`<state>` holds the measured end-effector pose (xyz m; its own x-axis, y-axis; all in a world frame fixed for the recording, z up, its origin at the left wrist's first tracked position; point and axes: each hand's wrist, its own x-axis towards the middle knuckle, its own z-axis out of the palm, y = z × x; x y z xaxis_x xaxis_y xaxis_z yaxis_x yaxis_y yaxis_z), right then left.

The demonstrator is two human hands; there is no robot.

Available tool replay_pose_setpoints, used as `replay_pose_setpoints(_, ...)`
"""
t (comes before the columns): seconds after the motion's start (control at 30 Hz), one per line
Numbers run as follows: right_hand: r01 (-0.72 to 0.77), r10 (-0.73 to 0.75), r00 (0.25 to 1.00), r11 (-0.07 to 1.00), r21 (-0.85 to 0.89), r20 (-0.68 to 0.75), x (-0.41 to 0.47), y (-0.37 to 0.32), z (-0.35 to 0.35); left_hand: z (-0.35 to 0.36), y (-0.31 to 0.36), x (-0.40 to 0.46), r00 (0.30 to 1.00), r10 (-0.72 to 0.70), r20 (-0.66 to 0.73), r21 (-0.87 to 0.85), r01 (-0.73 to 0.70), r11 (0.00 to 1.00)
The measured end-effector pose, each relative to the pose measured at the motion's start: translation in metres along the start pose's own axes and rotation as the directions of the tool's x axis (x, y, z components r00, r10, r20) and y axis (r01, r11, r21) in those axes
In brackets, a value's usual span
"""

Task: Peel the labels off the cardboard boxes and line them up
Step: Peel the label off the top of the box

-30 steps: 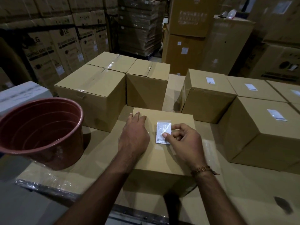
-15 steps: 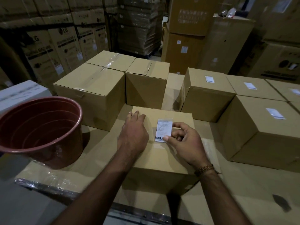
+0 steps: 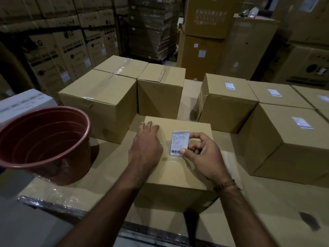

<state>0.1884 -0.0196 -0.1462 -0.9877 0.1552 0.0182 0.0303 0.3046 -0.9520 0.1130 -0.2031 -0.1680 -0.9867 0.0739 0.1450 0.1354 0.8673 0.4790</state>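
Pinching a barcoded label (image 3: 179, 143) (text unreadable), hands (image 3: 201, 154) on box (image 3: 178, 172).

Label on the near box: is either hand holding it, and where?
Right hand pinches the label at its right edge, thumb at the lower corner. Left hand holds nothing, resting flat on the box.

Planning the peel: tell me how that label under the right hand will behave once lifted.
The label looks thin, so probably floppy and nearly weightless. Being a sticker, it may curl or cling to the fingers of the right hand. The left hand rests on the box, suggesting it shifts easily.
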Motion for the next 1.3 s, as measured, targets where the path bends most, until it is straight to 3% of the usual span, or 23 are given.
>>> replay_pose_setpoints(0.5,-0.017,0.014,1.000,0.991,0.130,0.027,0.000,-0.001,0.000,0.001,-0.001,0.001,1.000,0.010,-0.002,0.016,-0.010,1.000)
replay_pose_setpoints(0.67,-0.005,0.011,1.000,0.972,0.235,-0.022,0.002,-0.003,-0.004,0.002,-0.002,0.001,1.000,0.003,-0.004,0.009,-0.003,1.000)
replay_pose_setpoints(1.0,0.028,-0.020,0.999,0.979,0.204,-0.041,0.003,0.001,-0.005,0.005,-0.003,0.003,1.000,-0.007,0.002,-0.003,0.007,1.000)
replay_pose_setpoints(1.3,0.078,-0.074,0.997,0.990,0.117,-0.035,0.015,0.013,0.001,0.009,-0.008,0.003,0.996,0.026,-0.085,-0.047,-0.030,0.998)
